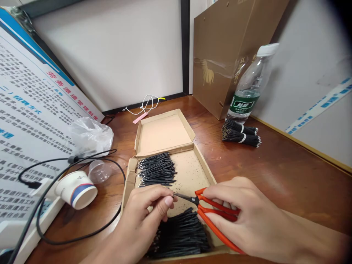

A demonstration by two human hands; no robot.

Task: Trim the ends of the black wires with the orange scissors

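Note:
My right hand (233, 212) is closed around the orange handles of a pair of scissors (217, 209). Their dark blades point left and reach the fingertips of my left hand (154, 209). Those fingertips are pinched together over the open cardboard box; whatever sits between them is too small or hidden to make out. In the far left part of the box lies a pile of short black wires (157, 169). A second, larger pile of black wires (181, 234) lies at the near end, below both hands and partly covered by my left one.
Small dark bits dot the cardboard box (203, 165). Two tied wire bundles (240, 136) lie before a water bottle (243, 97) at right. To the left are a paper cup (78, 190), a clear plastic cup (99, 171), a black cable (82, 240) and a plastic bag (92, 135).

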